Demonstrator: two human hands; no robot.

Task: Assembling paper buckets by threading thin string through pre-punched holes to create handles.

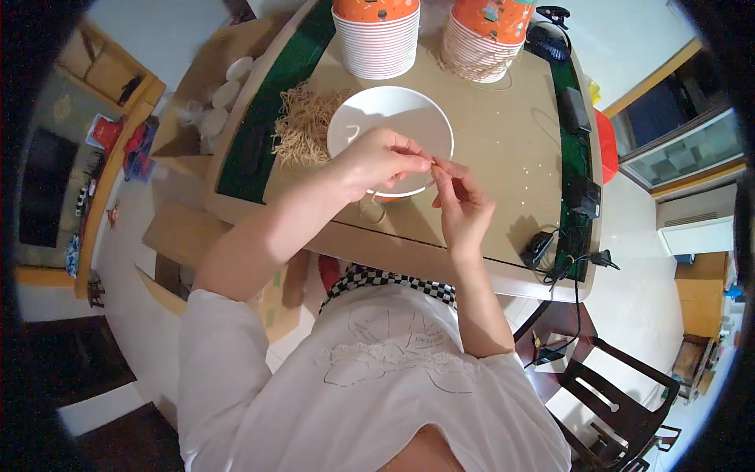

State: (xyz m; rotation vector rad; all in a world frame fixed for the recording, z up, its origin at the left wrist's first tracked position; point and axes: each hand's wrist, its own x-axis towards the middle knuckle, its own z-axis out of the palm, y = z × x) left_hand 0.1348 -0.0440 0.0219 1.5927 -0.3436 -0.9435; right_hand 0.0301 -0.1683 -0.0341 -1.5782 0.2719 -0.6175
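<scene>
The table bears everything within reach. Two cup stacks, left and right, stand at its far side, probably to leave working room; loose twine clings about the right one. The bowl sits upright beneath the hands, and the twine pile lies just left of it, presumably handy for drawing from. Left hand and right hand pinch narrowly at the bowl's near rim, apparently gripping one strand to steady it: thin, tan, curling into a loop below. Fingers hide whether it is knotted.
</scene>
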